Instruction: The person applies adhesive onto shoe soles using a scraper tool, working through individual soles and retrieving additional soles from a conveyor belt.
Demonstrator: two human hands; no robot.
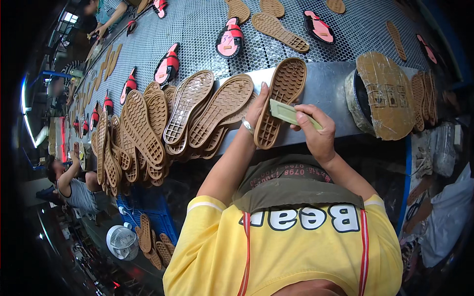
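A brown shoe sole (289,79) stands tilted up in front of me, its ridged and gridded face showing. My left hand (256,106) grips its left edge, thumb along the rim and most of the fingers hidden behind it. In my right hand (317,129) is a flat pale green tool (289,114), pinched between thumb and fingers. The tool's far end lies over the middle of the sole; its working edge is too unclear to name. Just left of my left hand, a stack of brown soles (222,111) overlaps the metal ledge.
Beyond the metal ledge (340,81), a meshed conveyor (192,34) carries loose soles and black sandals with red straps. At right stands a round tub (358,106) with a brown, film-wrapped board (387,96) against it. A white fan (122,242) and co-workers are at left.
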